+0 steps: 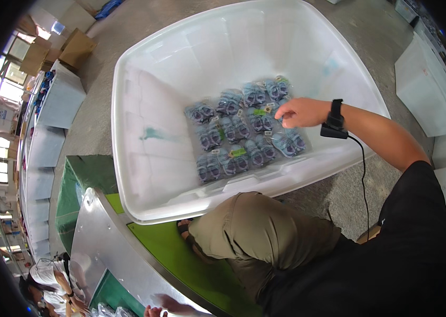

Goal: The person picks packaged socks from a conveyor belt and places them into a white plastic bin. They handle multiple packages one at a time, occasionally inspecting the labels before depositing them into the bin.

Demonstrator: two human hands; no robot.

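Observation:
Over the right part of a big white plastic bin [144, 132], my right hand [299, 112] reaches down with bent fingers closed at a bagged pair of shoes [285, 102], which it partly covers. Several more clear bags of small blue-purple shoes [234, 128] lie in rows on the bin's bottom, some with green or white tags. My left hand [155, 311] is at the lower edge, mostly cut off, its visible fingers loosely bent and apart with nothing seen in them. It is beside clear plastic bags [109, 310] on a green surface.
A metal-edged bench [99, 238] with a bright green panel [173, 253] stands left of my knee. Beyond it sits another person [54, 282]. White bins line the left [64, 98] and right [426, 84]; cardboard boxes [78, 48] stand far left. A black cable [364, 179] hangs from my right wrist.

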